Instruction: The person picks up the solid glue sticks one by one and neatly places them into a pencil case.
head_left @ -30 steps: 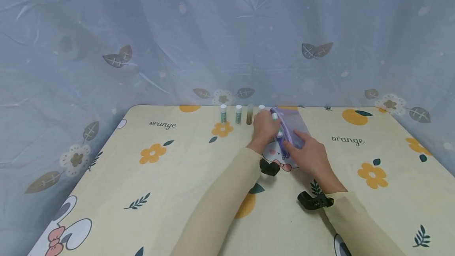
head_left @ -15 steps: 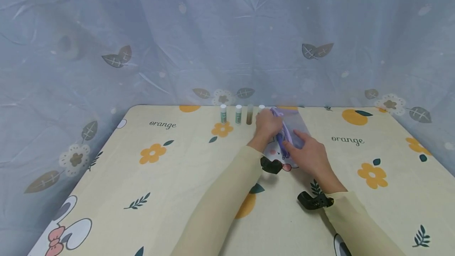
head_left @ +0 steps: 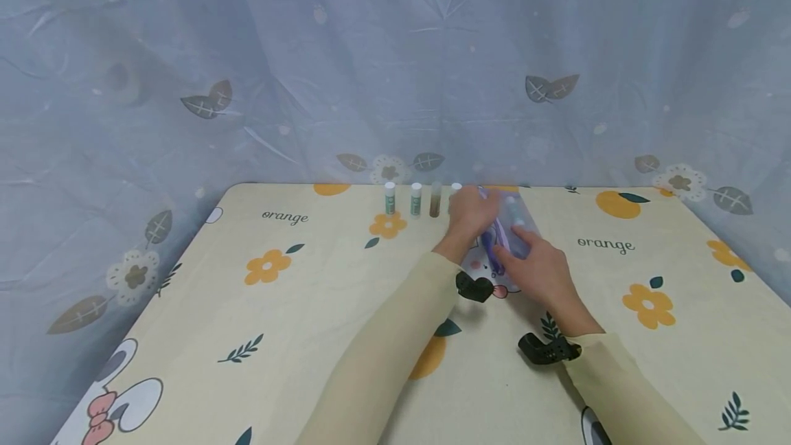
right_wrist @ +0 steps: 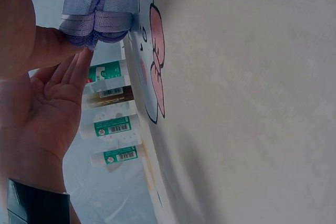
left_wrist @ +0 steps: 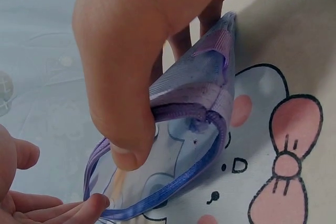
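My right hand [head_left: 544, 268] grips a purple mesh zip pouch [head_left: 526, 210], thumb at its mouth in the left wrist view and fingers behind. The pouch mouth [left_wrist: 157, 203] gapes toward my left hand [head_left: 471, 218]. My left fingers [left_wrist: 68, 211] lie straight beside the rim and hold nothing visible. Through the mesh shows a pale shape, apparently a glue stick [head_left: 514, 210]. Left of the pouch stand several sticks in a row: white-capped, green-labelled glue sticks [head_left: 390, 199] and a brown one with a clear cap [head_left: 435, 200]. My left hand partly hides the nearest glue stick [head_left: 456, 188].
A cream tablecloth [head_left: 334, 280] printed with oranges, flowers and a bunny covers the table. Behind its far edge hangs a blue-grey patterned curtain [head_left: 395, 88]. Black wrist cameras sit on both wrists, the left one [head_left: 474, 287] close to the pouch's near side.
The glue stick at my left fingers has gone into the pouch and shows through the mesh. My left hand has shifted slightly right, its fingers straightening. My right hand has stayed put.
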Action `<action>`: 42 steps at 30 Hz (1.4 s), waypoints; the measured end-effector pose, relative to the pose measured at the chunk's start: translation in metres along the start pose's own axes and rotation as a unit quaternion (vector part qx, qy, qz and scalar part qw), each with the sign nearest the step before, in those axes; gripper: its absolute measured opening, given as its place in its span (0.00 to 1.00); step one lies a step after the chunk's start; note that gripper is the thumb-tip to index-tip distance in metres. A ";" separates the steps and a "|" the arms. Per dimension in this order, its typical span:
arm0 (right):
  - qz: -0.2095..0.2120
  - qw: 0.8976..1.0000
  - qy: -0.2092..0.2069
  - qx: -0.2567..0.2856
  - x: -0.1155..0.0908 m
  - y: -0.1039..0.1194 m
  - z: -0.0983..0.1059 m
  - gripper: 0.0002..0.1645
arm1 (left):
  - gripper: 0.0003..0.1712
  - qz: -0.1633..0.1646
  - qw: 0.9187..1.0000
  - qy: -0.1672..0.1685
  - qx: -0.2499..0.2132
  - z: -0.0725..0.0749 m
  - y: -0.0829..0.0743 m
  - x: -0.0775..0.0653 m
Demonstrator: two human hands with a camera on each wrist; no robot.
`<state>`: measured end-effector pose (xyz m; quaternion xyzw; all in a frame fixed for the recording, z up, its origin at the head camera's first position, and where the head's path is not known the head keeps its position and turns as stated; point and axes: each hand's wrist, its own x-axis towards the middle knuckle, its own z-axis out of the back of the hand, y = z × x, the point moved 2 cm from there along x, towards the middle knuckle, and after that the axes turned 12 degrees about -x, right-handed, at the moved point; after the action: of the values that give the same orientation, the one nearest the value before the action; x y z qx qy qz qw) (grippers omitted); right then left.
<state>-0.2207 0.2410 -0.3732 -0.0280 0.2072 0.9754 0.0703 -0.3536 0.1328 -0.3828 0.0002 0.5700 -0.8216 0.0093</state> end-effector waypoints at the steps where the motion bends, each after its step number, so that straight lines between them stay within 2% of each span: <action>1: 0.000 1.000 0.001 0.000 0.000 0.000 0.000 0.48 | 0.21 0.002 1.000 0.005 -0.001 0.006 -0.008 -0.010; 2: 0.000 1.000 0.002 0.000 0.000 0.000 0.000 0.48 | 0.21 0.000 1.000 0.011 -0.007 0.013 -0.016 -0.020; 6: 0.002 1.000 0.002 0.002 0.000 -0.001 0.000 0.48 | 0.22 -0.011 1.000 0.010 0.003 0.024 -0.031 -0.040; 10: 0.001 1.000 0.002 0.005 0.000 -0.001 0.000 0.48 | 0.29 -0.035 0.999 0.014 0.027 0.026 -0.034 -0.046; 13: -0.001 1.000 0.004 0.006 0.000 -0.001 -0.001 0.48 | 0.29 -0.069 0.996 0.031 0.056 0.027 -0.034 -0.046; 17: -0.004 1.000 0.007 0.006 0.000 0.000 -0.002 0.48 | 0.29 -0.132 0.983 0.044 0.117 0.030 -0.036 -0.045; 20: -0.007 1.000 0.009 0.006 0.000 0.000 -0.002 0.49 | 0.29 -0.168 0.971 0.043 0.167 0.033 -0.037 -0.045; 28: -0.013 1.000 0.009 0.003 0.000 0.000 -0.002 0.49 | 0.29 -0.218 0.934 0.050 0.280 0.039 -0.037 -0.042; 31: -0.011 1.000 0.008 0.002 0.000 0.000 -0.002 0.49 | 0.29 -0.227 0.924 0.055 0.302 0.040 -0.037 -0.040; 34: -0.010 1.000 0.007 0.002 0.000 0.000 -0.003 0.49 | 0.29 -0.231 0.919 0.059 0.315 0.040 -0.036 -0.040; 42: -0.008 1.000 0.006 -0.003 0.000 0.000 -0.003 0.49 | 0.30 -0.218 0.916 0.065 0.331 0.041 -0.037 -0.041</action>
<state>-0.2205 0.2397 -0.3757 -0.0361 0.2048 0.9752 0.0763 -0.3130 0.1079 -0.3331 -0.0681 0.2505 -0.9431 -0.2079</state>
